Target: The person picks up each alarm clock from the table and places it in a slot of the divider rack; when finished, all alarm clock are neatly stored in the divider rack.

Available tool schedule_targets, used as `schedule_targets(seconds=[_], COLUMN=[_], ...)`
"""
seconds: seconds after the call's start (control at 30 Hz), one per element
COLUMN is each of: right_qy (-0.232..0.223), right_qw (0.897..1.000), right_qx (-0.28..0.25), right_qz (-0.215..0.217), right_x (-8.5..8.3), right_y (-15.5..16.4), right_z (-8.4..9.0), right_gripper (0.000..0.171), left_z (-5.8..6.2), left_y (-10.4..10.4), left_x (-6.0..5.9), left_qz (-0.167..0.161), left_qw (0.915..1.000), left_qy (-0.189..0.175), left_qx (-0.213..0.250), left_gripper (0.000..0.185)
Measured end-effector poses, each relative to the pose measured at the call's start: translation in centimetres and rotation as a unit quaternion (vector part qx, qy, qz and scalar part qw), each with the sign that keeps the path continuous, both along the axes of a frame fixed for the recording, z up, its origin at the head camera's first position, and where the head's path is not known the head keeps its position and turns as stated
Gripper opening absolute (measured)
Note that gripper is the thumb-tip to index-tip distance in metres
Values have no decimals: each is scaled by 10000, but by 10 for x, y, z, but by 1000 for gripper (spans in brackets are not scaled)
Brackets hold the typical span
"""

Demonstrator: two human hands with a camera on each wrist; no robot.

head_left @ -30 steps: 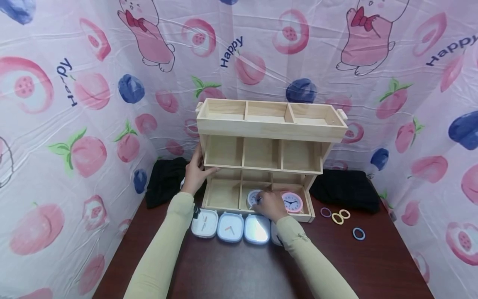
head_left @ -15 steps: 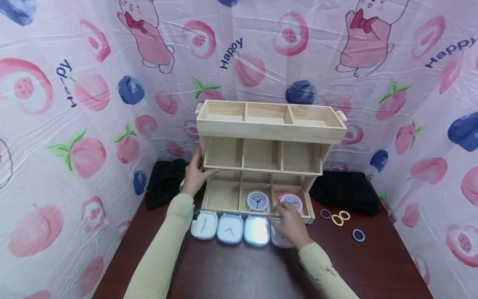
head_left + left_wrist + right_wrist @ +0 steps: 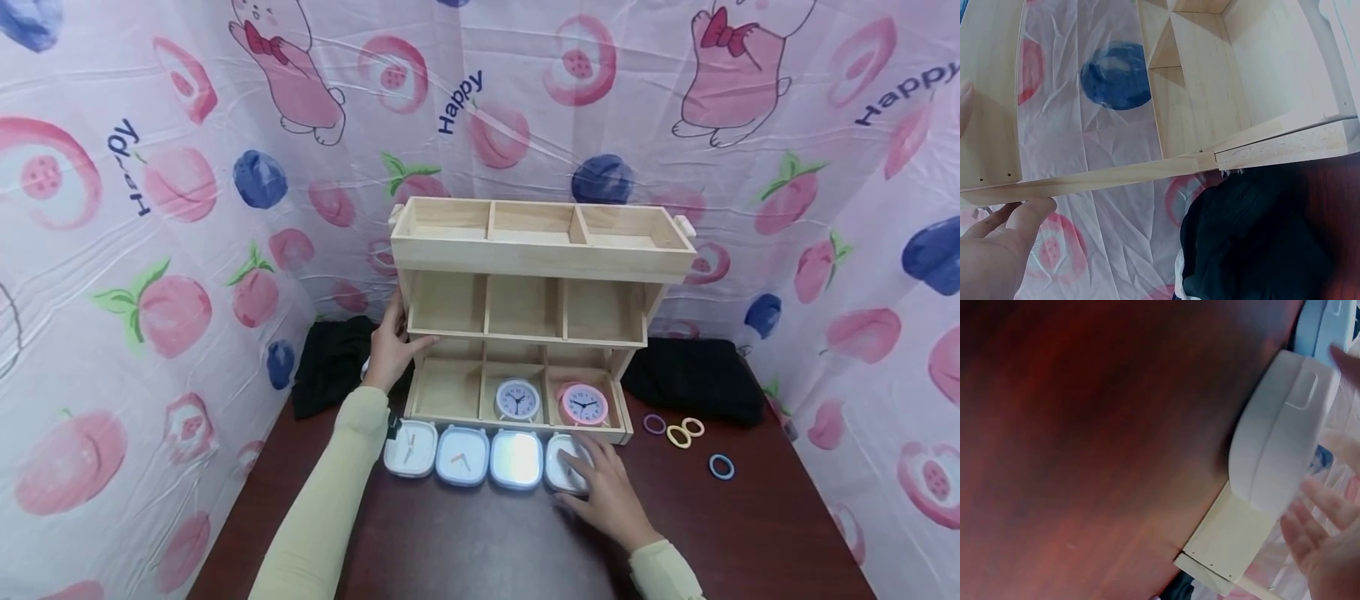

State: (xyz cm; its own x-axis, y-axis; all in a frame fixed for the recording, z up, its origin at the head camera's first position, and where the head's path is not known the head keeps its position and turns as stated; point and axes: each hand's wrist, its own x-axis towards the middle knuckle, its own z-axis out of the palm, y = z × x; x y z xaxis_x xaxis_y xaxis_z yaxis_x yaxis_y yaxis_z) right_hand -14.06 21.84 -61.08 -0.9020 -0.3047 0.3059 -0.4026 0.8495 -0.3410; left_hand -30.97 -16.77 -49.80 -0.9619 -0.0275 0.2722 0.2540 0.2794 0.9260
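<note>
One rounded-square white clock (image 3: 558, 475), right fingers (image 3: 594, 457) spread over it, left fingers (image 3: 391, 323) gripping wooden rack (image 3: 525, 257)

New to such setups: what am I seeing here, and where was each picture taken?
No machine: a person works with bare hands. A head camera looks down over everything; each wrist camera films that hand's work up close. On the table, four square clocks sit in a row before a wooden organizer, whose lowest tray holds two round alarm clocks. Coloured rings lie to the right. The left hand holds the organizer's side; the right hand is spread over the rightmost square clock, contact unclear.
</note>
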Motion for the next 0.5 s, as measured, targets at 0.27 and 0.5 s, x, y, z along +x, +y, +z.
schedule_targets(seconds=[0.27,0.5], right_qy=[474,-310], right_qw=[9983,9979], right_qx=[-309,-343], right_qz=[-150,-446], right_x=[9,24], right_y=[6,12], right_z=[-5,0], right_gripper=[67,72], left_z=[2,2], left_y=[1,1], left_x=[2,2], left_qz=[7,8], left_qw=[10000,10000], left_qy=[-65,-11], left_qx=[14,0], left_gripper=[118,118])
